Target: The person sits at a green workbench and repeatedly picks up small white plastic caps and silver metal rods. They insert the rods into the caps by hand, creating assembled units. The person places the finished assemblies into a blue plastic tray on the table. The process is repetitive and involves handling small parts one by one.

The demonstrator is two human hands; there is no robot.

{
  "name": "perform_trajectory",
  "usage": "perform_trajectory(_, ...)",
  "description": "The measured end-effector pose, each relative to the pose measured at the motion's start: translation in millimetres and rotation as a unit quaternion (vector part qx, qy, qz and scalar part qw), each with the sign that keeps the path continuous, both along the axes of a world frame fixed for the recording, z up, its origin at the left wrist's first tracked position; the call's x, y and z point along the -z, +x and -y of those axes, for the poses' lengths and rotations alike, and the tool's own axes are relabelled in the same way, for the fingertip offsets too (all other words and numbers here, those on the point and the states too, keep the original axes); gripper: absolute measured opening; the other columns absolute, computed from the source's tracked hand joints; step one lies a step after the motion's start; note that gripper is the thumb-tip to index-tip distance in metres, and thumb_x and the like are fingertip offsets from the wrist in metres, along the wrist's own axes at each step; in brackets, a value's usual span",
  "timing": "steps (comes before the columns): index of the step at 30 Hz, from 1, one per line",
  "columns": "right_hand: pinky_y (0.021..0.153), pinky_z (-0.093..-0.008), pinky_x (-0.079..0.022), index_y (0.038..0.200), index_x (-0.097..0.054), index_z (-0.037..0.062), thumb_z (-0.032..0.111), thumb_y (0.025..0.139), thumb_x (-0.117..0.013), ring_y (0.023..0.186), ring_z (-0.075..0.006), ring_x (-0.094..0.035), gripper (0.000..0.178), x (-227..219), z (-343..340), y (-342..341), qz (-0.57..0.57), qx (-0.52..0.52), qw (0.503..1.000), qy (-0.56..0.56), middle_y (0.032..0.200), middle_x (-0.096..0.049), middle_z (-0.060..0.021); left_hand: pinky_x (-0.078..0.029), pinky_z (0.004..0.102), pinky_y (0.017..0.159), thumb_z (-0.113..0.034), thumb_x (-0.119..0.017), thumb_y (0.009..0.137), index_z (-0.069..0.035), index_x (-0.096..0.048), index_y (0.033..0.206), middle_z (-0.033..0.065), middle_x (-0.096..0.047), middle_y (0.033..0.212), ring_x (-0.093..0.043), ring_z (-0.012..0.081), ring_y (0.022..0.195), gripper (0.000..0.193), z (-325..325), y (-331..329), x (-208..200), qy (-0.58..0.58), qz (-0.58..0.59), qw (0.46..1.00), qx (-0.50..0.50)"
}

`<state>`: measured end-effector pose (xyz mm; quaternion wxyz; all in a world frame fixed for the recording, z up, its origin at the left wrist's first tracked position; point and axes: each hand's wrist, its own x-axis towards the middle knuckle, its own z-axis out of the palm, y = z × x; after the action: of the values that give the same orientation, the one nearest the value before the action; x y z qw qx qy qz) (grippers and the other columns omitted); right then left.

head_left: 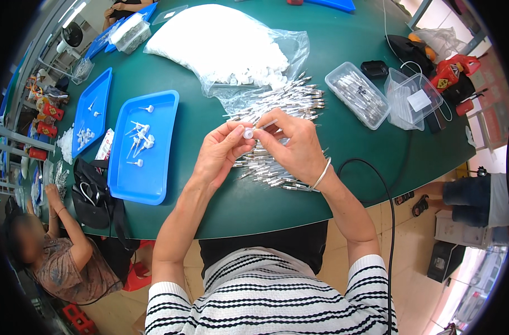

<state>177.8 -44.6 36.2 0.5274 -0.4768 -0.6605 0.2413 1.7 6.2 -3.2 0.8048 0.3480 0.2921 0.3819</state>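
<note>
Between the fingertips of my left hand (pixel 220 149) is a small round white plastic cap (pixel 248 133), with its end facing up. My right hand (pixel 295 146) pinches a thin pale rod (pixel 269 123) close beside the cap. Whether the rod touches the cap is hidden by the fingers. Both hands hover over a heap of slim metal-and-white rods (pixel 293 100) on the green table. Behind the heap, a large clear bag of white caps (pixel 215 42) spills open toward me. Left of my hands, a blue tray (pixel 145 187) holds several rods fitted with white caps.
A second blue tray (pixel 98 92) with capped rods lies farther left, near a black bag (pixel 89 195). At right are a clear box (pixel 379 118) of rods and another clear container (pixel 400 114). A black cable (pixel 386 192) crosses the table edge. A seated person (pixel 70 254) works at left.
</note>
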Motion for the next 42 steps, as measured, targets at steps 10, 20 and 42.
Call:
perform_trajectory(10,0.055,-0.0303,-0.05,0.085,-0.058,0.0022,0.011,0.084,-0.067,0.059,-0.0216,-0.065,0.013,3.1,-1.0,0.7,0.002,0.003,1.0,-0.005,0.068,-0.065,-0.0118,-0.058,0.0188,0.072,-0.014,-0.058,0.094,0.003,-0.061,0.106,0.0082,-0.066,0.089,-0.068,0.0127,0.08,0.021,0.4,0.6,-1.7,-0.038,0.011,0.999,0.007)
perform_trajectory(20,0.056,-0.0313,-0.049,0.083,-0.057,0.0032,0.01,0.083,-0.066,0.061,-0.0224,-0.065,0.012,1.2,1.3,0.7,0.023,0.013,1.0,-0.005,0.07,-0.064,-0.0106,-0.058,0.0187,0.072,-0.014,-0.059,0.094,0.003,-0.061,0.105,0.0078,-0.066,0.089,-0.068,0.0122,0.08,0.02,-0.4,0.2,0.3,-0.046,0.017,0.999,0.017)
perform_trajectory(42,0.056,-0.0341,-0.049,0.084,-0.059,0.0029,0.01,0.084,-0.064,0.061,-0.0256,-0.063,0.009,1.1,2.1,-0.4,0.054,0.012,0.998,0.024,0.072,-0.064,-0.0113,-0.058,0.0198,0.072,-0.014,-0.058,0.095,0.003,-0.062,0.104,0.0089,-0.067,0.09,-0.068,0.0129,0.081,0.02,0.5,0.0,2.5,0.015,-0.018,1.0,-0.001)
